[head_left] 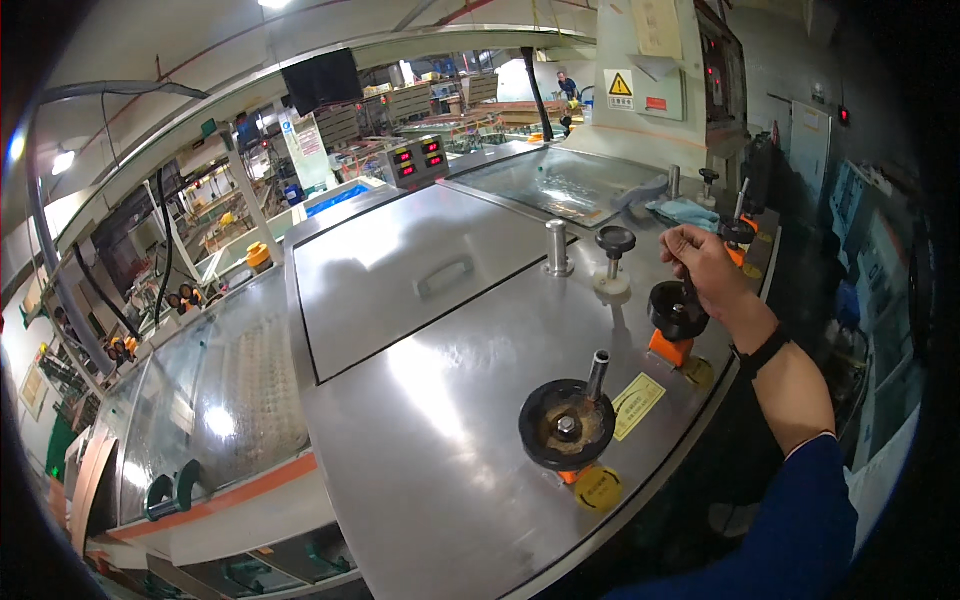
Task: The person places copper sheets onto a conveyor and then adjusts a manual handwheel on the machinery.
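Note:
My right hand [705, 268] comes in from the lower right, its fingers curled closed over the rim of a black handwheel [676, 312] on an orange base. It appears to grip this wheel's crank handle, which the hand mostly hides. Closer to me stands a larger black handwheel [566, 425] with an upright metal handle [598, 375]. Another handwheel [738, 232] lies just beyond my hand. A black knob [615, 241] on a white collar and a short metal post [558, 248] rise to the left of the hand. My left hand is out of view.
The wheels sit on a stainless steel machine top [430, 490] with a handled lid [400, 275]. Beyond are a clear cover [560, 185], a light-blue cloth [690, 212] and a red-digit display box [417, 160]. A second machine [220, 390] stands left. A person [567, 86] is far back.

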Action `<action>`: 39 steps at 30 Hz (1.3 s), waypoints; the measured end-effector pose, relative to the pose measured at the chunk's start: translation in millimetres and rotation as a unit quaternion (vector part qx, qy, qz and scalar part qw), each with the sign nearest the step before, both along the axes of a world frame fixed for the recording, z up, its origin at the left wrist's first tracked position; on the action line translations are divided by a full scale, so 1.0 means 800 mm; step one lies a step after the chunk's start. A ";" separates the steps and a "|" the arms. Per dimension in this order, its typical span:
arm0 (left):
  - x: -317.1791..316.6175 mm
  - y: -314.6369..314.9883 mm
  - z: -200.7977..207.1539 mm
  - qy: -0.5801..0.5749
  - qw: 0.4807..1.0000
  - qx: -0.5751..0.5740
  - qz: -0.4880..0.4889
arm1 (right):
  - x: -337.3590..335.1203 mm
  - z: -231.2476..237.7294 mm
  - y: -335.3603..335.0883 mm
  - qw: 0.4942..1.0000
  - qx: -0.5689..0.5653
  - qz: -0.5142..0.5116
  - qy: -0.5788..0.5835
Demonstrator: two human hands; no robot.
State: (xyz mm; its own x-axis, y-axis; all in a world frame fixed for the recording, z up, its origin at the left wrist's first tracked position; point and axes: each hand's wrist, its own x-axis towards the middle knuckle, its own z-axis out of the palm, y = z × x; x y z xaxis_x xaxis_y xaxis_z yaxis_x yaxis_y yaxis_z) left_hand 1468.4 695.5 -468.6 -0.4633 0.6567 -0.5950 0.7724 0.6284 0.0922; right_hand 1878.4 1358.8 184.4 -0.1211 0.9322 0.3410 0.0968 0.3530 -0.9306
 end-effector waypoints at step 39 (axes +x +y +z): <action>0.057 -0.053 0.088 -0.119 0.918 0.101 0.363 | -0.084 0.008 -0.102 0.898 0.295 0.263 -0.193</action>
